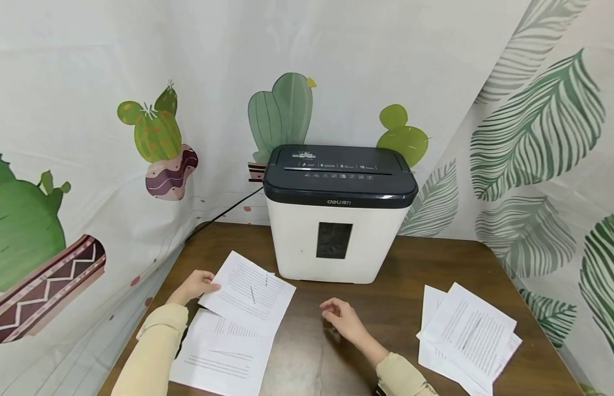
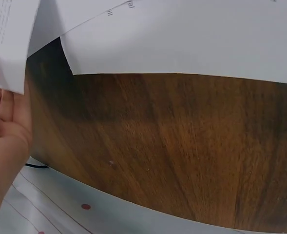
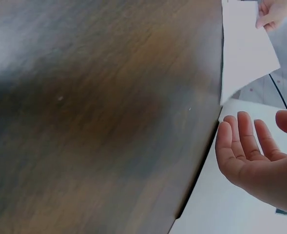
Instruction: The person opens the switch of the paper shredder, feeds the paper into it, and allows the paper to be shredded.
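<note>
At the left of the table, my left hand [image 1: 200, 284] pinches the left edge of a printed sheet of paper [image 1: 247, 294], thumb on top and fingers beneath. That sheet is raised at a tilt above other printed sheets [image 1: 220, 360]. In the left wrist view the thumb and the sheet's corner [image 2: 9, 68] show at the left edge. My right hand [image 1: 345, 322] hovers over the table in front of the paper shredder [image 1: 297, 242], holding nothing. Its fingers are loosely bent, as the right wrist view of the hand [image 3: 255, 161] also shows.
The white shredder with its black top and narrow slot [image 1: 336, 170] stands at the back of the brown table [image 1: 426, 264]. A black cord [image 1: 223, 214] runs from it to the left. Several printed papers [image 1: 472, 335] lie overlapping at the right. A patterned cloth hangs behind.
</note>
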The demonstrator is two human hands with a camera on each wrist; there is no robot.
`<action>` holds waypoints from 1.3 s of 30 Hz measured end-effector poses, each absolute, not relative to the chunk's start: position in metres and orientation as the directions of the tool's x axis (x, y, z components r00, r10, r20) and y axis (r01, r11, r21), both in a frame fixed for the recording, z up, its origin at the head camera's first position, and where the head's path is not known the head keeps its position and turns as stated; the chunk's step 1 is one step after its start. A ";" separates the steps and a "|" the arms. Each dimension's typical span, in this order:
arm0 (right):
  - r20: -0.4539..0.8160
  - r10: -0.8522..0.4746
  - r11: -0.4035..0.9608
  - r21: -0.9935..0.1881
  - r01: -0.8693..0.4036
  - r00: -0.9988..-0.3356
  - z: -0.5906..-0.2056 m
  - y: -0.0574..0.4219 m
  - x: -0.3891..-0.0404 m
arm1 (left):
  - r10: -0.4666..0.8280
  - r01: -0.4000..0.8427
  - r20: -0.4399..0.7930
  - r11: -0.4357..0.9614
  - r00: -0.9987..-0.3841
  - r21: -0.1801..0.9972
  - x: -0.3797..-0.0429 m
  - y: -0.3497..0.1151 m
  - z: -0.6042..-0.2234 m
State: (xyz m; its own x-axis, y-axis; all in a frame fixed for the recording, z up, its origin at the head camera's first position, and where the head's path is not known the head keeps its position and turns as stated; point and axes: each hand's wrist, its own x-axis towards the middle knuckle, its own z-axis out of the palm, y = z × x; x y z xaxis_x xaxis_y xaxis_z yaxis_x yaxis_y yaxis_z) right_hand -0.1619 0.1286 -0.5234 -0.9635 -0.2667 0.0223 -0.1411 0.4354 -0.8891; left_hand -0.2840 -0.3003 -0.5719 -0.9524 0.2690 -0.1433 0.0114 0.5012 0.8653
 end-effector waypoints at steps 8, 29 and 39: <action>-0.070 -0.223 0.331 -0.943 -0.008 -0.972 -0.528 0.136 -0.163 | 0.236 -0.108 -0.246 0.477 -0.940 0.872 -0.254 -0.279 -0.545; -0.237 -0.134 0.034 -0.971 0.235 -0.962 -0.528 0.143 -0.167 | 0.261 -0.084 -0.151 0.252 -0.953 0.964 -0.230 -0.212 -0.541; -0.204 -0.099 -0.028 -0.978 0.208 -0.974 -0.520 0.144 -0.179 | 0.227 -0.077 -0.117 0.179 -0.967 0.981 -0.223 -0.180 -0.524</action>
State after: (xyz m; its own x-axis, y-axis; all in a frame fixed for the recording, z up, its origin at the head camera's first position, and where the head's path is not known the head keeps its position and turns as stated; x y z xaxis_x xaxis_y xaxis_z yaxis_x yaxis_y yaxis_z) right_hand -0.1790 0.1435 -0.5201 -0.9739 -0.0991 -0.2040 0.2076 -0.0277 -0.9778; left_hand -0.2234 -0.1799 -0.5244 -0.9668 0.2273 -0.1171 -0.0768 0.1786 0.9809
